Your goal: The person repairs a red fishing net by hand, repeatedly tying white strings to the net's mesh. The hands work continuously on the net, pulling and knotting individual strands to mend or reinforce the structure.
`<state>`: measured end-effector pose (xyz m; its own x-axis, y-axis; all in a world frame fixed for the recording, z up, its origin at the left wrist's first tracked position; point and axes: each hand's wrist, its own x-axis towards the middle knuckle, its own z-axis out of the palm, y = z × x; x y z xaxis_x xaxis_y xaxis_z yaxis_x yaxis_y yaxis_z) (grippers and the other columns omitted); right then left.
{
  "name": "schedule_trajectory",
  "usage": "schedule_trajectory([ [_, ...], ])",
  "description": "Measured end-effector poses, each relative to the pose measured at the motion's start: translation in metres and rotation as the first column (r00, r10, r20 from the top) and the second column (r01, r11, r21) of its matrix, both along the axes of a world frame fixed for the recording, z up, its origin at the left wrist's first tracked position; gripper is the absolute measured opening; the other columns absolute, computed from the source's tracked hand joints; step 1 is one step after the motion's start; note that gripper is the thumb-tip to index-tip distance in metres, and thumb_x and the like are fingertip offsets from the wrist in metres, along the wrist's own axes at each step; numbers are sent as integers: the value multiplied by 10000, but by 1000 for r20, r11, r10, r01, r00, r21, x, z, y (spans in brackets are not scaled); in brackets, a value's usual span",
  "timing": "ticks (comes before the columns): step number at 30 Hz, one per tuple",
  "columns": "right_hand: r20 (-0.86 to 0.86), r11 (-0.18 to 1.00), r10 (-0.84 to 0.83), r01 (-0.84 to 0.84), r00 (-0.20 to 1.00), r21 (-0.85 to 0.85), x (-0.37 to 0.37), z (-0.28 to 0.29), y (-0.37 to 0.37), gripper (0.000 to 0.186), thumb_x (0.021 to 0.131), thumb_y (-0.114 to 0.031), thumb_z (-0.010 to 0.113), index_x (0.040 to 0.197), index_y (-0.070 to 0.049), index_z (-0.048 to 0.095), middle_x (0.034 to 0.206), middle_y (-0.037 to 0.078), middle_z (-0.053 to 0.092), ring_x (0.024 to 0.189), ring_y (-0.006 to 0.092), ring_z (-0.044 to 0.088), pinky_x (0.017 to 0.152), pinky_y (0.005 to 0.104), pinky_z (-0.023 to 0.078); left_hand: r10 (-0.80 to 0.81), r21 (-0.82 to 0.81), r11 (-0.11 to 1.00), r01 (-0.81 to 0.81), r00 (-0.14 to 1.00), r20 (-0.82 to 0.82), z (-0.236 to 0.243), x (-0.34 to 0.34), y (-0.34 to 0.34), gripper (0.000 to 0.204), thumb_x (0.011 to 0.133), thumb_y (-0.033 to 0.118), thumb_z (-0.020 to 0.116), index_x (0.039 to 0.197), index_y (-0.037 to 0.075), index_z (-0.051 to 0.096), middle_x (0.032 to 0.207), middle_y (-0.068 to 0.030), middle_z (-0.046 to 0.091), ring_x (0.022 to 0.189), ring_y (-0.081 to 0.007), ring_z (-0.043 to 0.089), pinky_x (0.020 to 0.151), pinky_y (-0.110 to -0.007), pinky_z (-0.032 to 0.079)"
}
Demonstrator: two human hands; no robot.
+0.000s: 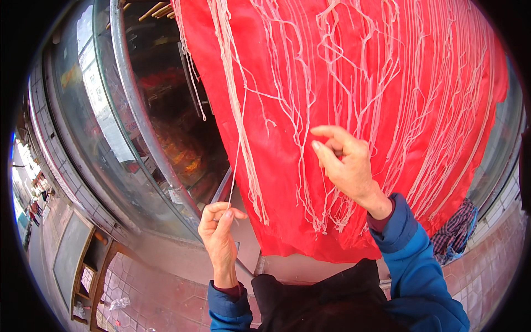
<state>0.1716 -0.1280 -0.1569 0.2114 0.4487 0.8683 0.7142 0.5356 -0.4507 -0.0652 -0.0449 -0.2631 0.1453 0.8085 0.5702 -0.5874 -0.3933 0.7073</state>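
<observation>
Paved ground in reddish tiles runs along a shopfront, with glass and a curved metal frame at the left. Dark goods with orange patches show behind the frame. At lower left stands a cabinet with a brown wooden edge. One large red cloth fills the middle and right, covered in long pale threads running from the top edge toward the bottom, some straight, others tangled or clumped.

The person's left hand, low and just beyond the cloth's left edge, has thumb and forefinger pinched together on one thin white thread, which stretches upward, taut, to the threads on the cloth. The right hand is in front of the middle of the cloth, thumb and forefinger curved with a small gap between their tips, other fingers curled; whether it holds a fine strand cannot be told. Both arms wear blue sleeves. At right, beside the cloth, lies a dark checked bundle.
</observation>
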Motion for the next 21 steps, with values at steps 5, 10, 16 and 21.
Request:
schedule_trajectory([
  [5,258,995,-97,86,961,55,0,54,26,184,836,-40,620,1015,-2,631,525,45,527,454,68,472,426,261,357,-111,-41,993,111,994,8,-6,20,23,120,870,10,596,989,7,583,772,-91,671,721,-138,621,782,-271,454],
  [10,435,958,-282,224,855,181,-3,67,48,168,821,-76,644,983,-31,649,527,77,539,424,130,506,418,295,367,-152,-69,986,150,988,-17,-13,36,36,105,873,16,598,976,-2,590,778,-88,674,720,-133,627,751,-269,474],
  [16,459,901,-394,237,796,363,-5,64,64,92,802,-91,659,883,-50,649,543,102,567,452,204,579,434,324,418,-224,-102,971,218,973,-50,-14,46,44,98,880,10,583,976,-7,584,777,-87,669,725,-147,638,728,-273,494],
  [21,440,909,-376,234,815,344,-4,60,58,47,796,-70,654,830,-45,633,544,101,564,458,188,580,431,307,409,-178,-86,981,172,981,-72,-13,41,41,171,881,4,568,1051,1,554,883,-93,657,797,-152,631,774,-274,487],
])
